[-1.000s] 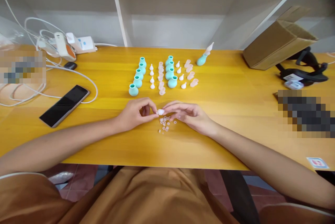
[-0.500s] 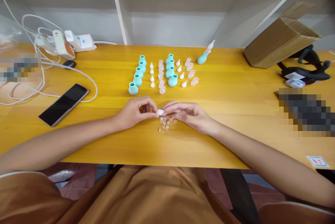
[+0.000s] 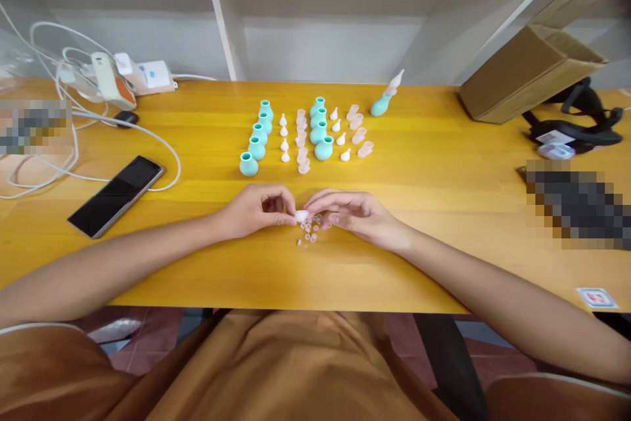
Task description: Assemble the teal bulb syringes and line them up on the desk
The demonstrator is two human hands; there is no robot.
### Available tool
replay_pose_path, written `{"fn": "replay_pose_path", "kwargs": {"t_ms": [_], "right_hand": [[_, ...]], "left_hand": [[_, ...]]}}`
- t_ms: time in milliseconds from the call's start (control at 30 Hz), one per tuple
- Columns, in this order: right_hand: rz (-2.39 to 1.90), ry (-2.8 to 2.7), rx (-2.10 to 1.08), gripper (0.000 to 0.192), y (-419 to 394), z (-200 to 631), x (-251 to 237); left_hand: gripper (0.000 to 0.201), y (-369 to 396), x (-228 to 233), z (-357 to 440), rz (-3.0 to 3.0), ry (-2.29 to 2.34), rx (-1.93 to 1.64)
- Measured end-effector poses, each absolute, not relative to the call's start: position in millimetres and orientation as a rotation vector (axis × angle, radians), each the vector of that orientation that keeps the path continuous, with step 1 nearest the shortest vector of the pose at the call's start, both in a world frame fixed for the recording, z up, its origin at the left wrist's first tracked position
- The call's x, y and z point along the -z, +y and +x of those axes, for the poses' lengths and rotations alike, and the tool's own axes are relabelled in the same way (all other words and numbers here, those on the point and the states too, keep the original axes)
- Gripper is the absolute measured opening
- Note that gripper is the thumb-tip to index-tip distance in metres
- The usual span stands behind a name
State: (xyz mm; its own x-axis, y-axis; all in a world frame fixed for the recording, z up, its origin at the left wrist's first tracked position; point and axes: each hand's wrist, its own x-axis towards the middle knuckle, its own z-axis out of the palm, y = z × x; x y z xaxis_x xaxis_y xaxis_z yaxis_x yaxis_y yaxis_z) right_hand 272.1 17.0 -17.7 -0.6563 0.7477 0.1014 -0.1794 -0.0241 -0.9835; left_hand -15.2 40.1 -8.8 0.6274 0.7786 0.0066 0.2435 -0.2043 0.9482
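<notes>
Between the thumb and forefinger of my left hand is a small white nozzle tip. My right hand lies opposite, fingers stretched out and thumb apart, with its fingertips at or close to the tip's other end; whether they touch it I cannot tell. Small clear rings lie scattered on the table below the fingertips, some partly covered by my right hand. Beyond the hands stand two rows of turquoise bulbs, with rows of white nozzle tips and clear pinkish connectors beside them.
An assembled turquoise bulb with clear connector and white tip stands at the back. To the left lie a phone, white cables and a power strip. A cardboard box and a black headset are at the right.
The view has shifted slightly. Both hands stay nearly in place, and my left hand keeps its pinch on the white nozzle tip.
</notes>
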Motion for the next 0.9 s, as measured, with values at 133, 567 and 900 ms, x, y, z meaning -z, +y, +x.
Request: {"fn": "replay_pose_path", "kwargs": {"t_ms": [133, 567, 900], "right_hand": [[-0.579, -1.613, -1.758, 0.029, 16.7, 271.0, 15.5], [-0.555, -1.667, -1.719, 0.029, 16.6, 269.3, 13.0], [-0.680, -1.690, -1.567, 0.028, 20.8, 273.3, 16.4]], "left_hand": [[0.027, 40.4, 7.8, -15.1, 1.772, 0.828, -0.597], [0.028, 38.4, 7.5, -15.6, 1.763, 0.817, -0.624], [0.037, 37.8, 5.8, -14.4, 1.766, 0.797, -0.634]]}}
